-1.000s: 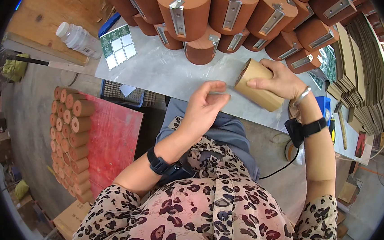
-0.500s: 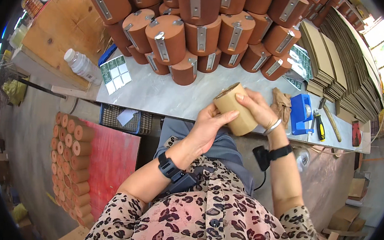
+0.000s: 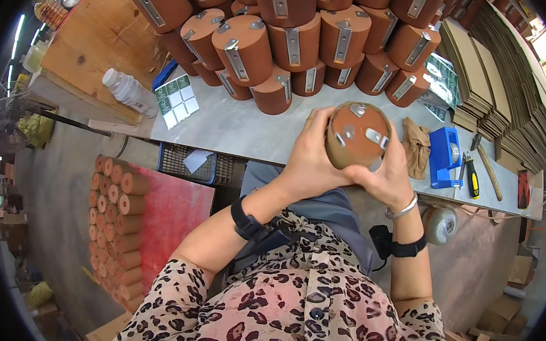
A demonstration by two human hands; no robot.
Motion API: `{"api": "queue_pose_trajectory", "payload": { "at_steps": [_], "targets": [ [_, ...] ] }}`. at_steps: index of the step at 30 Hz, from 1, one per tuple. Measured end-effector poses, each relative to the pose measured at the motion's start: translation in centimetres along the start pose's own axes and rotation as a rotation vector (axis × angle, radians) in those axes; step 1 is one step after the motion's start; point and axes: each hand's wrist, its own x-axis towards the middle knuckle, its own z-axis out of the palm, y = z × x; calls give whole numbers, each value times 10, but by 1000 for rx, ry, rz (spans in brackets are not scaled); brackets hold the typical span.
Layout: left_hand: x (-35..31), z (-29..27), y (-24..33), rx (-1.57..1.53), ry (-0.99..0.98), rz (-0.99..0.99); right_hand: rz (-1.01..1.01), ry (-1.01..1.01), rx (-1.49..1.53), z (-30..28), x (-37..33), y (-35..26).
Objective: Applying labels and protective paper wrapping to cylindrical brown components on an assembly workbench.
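A reddish-brown cylinder (image 3: 357, 136) is held upright between my two hands, over the near edge of the table. Small metal clips sit on its round end, which faces up at me, and a tan paper wrap seems to cover its side. My left hand (image 3: 311, 157) curves round its left side. Round the right side wraps my right hand (image 3: 389, 173), its thumb at the near rim. Beyond them, similar brown cylinders (image 3: 242, 52) with metal strips on their sides stand stacked on the grey table (image 3: 225, 125).
Right of my hands lie crumpled brown paper (image 3: 414, 149), a blue tape dispenser (image 3: 444, 159), a yellow-black screwdriver (image 3: 472, 178) and a hammer (image 3: 488, 165). Flat cardboard (image 3: 485, 84) is stacked behind. At left are a label sheet (image 3: 176, 102), a plastic bottle (image 3: 128, 92) and a red board (image 3: 176, 217) bearing tan rolls.
The wrapped cylinder was tilted on its side; now its clipped end faces up. Both hands have shifted their grip round it. The view has moved slightly.
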Motion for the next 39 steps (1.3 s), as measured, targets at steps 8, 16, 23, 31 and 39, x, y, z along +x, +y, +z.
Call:
{"api": "queue_pose_trajectory", "payload": {
  "at_steps": [8,16,23,31,39],
  "targets": [
    [-11,16,-47,30,15,-19,-48,15,-173,9,-8,38],
    [-6,9,-37,83,-39,-26,23,-15,-131,0,-15,31],
    [10,-11,-10,615,-181,715,206,-71,144,-32,-33,5],
    [22,-12,-3,752,-379,953,171,43,197,-20,-58,9],
    [18,24,29,-643,-465,-548,-36,331,-6,-23,-67,1]
  ]
}}
